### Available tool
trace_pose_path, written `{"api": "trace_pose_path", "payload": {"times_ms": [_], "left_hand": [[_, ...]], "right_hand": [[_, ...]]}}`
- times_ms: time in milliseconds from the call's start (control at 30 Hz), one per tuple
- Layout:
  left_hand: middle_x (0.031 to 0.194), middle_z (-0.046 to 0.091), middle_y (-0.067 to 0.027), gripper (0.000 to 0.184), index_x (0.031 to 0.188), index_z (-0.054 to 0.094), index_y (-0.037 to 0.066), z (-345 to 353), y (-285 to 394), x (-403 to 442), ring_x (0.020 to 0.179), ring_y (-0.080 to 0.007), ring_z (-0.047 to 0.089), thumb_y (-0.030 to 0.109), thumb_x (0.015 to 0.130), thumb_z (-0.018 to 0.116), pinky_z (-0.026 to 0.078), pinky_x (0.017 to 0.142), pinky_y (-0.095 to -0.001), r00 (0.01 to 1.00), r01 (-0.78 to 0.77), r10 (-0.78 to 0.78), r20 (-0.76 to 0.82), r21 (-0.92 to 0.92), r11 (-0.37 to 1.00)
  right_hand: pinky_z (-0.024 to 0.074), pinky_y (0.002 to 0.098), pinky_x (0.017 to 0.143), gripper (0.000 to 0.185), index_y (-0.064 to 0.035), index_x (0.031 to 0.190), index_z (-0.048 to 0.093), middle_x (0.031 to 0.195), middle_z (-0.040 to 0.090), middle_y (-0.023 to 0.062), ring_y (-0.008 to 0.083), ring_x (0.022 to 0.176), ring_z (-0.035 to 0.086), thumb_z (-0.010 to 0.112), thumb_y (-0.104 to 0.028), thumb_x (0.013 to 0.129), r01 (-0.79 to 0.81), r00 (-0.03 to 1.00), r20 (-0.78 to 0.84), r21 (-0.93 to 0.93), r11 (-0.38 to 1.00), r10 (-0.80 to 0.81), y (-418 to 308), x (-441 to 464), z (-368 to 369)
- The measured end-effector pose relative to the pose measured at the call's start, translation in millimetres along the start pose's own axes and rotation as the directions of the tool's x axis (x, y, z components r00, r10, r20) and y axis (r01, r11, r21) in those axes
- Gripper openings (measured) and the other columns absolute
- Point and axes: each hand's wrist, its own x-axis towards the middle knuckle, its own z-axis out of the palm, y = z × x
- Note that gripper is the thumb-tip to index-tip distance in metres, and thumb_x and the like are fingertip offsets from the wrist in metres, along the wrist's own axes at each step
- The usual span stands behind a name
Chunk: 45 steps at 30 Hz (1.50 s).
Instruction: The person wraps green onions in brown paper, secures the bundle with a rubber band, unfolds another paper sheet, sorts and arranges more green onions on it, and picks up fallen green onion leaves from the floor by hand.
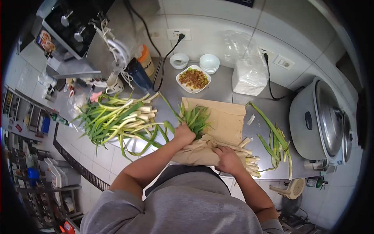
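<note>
A bundle of leeks lies rolled in brown paper [199,153] at the counter's front edge, against my body. Green leaves [196,118] stick out at its upper left, and white stalk ends [252,162] at its right. My left hand [184,134] is closed at the leafy end, gripping the paper's edge beside the leaves; its fingertips are partly hidden. Over the right part of the roll curls my right hand [228,159], fingers pressed on the paper. Behind the roll, a flat brown paper piece [228,119] lies on the counter. A pile of loose leeks [124,119] is to the left.
Trimmed leaves [274,142] lie to the right, near a large lidded pot [311,117]. Toward the wall are a dish of browned food bits [194,80], white bowls [209,62] and a plastic-covered white stack [249,76]. Black cords hang from outlets. A blue tumbler [139,74] stands back left.
</note>
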Motion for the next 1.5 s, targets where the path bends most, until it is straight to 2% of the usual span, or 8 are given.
{"api": "trace_pose_path", "payload": {"times_ms": [300,367,700,800,967,1233,1333,1500], "left_hand": [[0.104,0.062,-0.0312,0.067,0.123,0.043,-0.009,-31.8,9.8,-27.7,0.104,-0.0446,0.06,0.032,0.077,0.068,0.048,0.091,-0.0451,0.881,-0.398,0.399,0.255,-0.059,0.915],[0.116,0.059,-0.03,0.07,0.123,0.045,-0.01,-12.7,4.3,-35.2,0.112,-0.0453,0.055,0.038,0.078,0.07,0.043,0.101,-0.0461,0.719,-0.646,0.692,-0.062,0.309,0.699],[0.109,0.067,-0.0233,0.049,0.109,0.069,0.001,-17.2,48.4,-5.0,0.108,-0.0343,0.063,0.044,0.084,0.063,0.05,0.09,-0.0448,0.741,-0.544,0.29,0.606,0.288,0.788],[0.101,0.069,-0.0221,0.033,0.091,0.073,0.002,11.5,25.9,0.6,0.095,-0.0351,0.067,0.031,0.077,0.066,0.052,0.081,-0.0456,0.689,-0.719,0.577,0.439,0.313,0.62],[0.087,0.07,-0.0207,0.023,0.078,0.072,0.004,20.0,9.0,10.4,0.083,-0.0386,0.067,0.026,0.073,0.066,0.053,0.077,-0.0456,0.594,-0.804,0.768,0.24,0.151,0.574],[0.091,0.07,-0.0187,0.027,0.086,0.072,0.001,-25.2,8.2,31.2,0.094,-0.027,0.067,0.025,0.08,0.063,0.051,0.078,-0.0406,0.741,-0.28,0.375,0.557,-0.251,0.927],[0.08,0.069,-0.0172,0.033,0.082,0.071,-0.001,-76.0,-42.1,29.6,0.083,-0.0195,0.067,0.029,0.088,0.058,0.052,0.071,-0.0325,0.976,-0.11,0.215,0.021,-0.81,0.576],[0.062,0.066,-0.0168,0.075,0.08,0.07,-0.008,-131.2,-88.7,-45.4,0.05,-0.0249,0.066,0.059,0.099,0.04,0.056,0.05,-0.0333,0.867,0.41,-0.331,0.373,-0.157,0.898]], "right_hand": [[0.0426,0.0427,0.101,0.077,-0.006,0.129,0.054,0.123,0.057,0.0174,0.0359,0.115,0.052,0.078,-0.023,0.058,-0.009,0.999,0.037,0.037,0.999,0.008,-0.3,12.4,-6.4],[0.0427,0.0433,0.101,0.077,-0.0062,0.13,0.054,0.121,0.057,0.017,0.0358,0.114,0.052,0.078,-0.023,0.058,-0.013,0.999,0.034,0.042,0.999,0.012,-1.7,11.9,-6.9],[0.0205,0.0556,0.116,0.087,-0.0056,0.138,0.046,0.153,0.026,0.0245,0.0417,0.141,0.027,0.081,-0.026,0.06,0.057,0.984,-0.162,-0.134,0.989,-0.079,-13.9,7.4,-5.3],[0.0142,0.0577,0.117,0.105,-0.0036,0.146,0.034,0.158,0.016,0.0255,0.0401,0.145,0.022,0.085,-0.026,0.057,0.118,0.982,-0.113,-0.253,0.96,-0.15,-10.9,24.5,-0.4],[0.0133,0.0549,0.118,0.128,-0.0038,0.154,0.012,0.151,0.033,0.0268,0.0397,0.142,0.031,0.089,-0.03,0.054,-0.062,0.99,0.138,0.312,0.948,0.02,-15.2,56.3,-14.6],[0.0155,0.0545,0.118,0.125,0.0025,0.146,0.029,0.136,0.048,0.0259,0.0375,0.133,0.042,0.088,-0.048,0.049,0.001,0.962,0.272,0.012,1.0,-0.004,-1.7,82.0,-12.9],[0.0164,0.0546,0.117,0.117,0.0057,0.139,0.038,0.132,0.051,0.0249,0.0372,0.13,0.045,0.087,-0.05,0.048,-0.039,0.977,0.214,0.082,0.996,0.021,-2.1,74.7,-10.1],[0.0182,0.0539,0.117,0.111,0.0053,0.134,0.044,0.128,0.055,0.0219,0.0359,0.129,0.045,0.087,-0.048,0.047,-0.004,0.988,0.152,0.087,0.996,-0.009,-3.4,72.2,-9.3]]}}
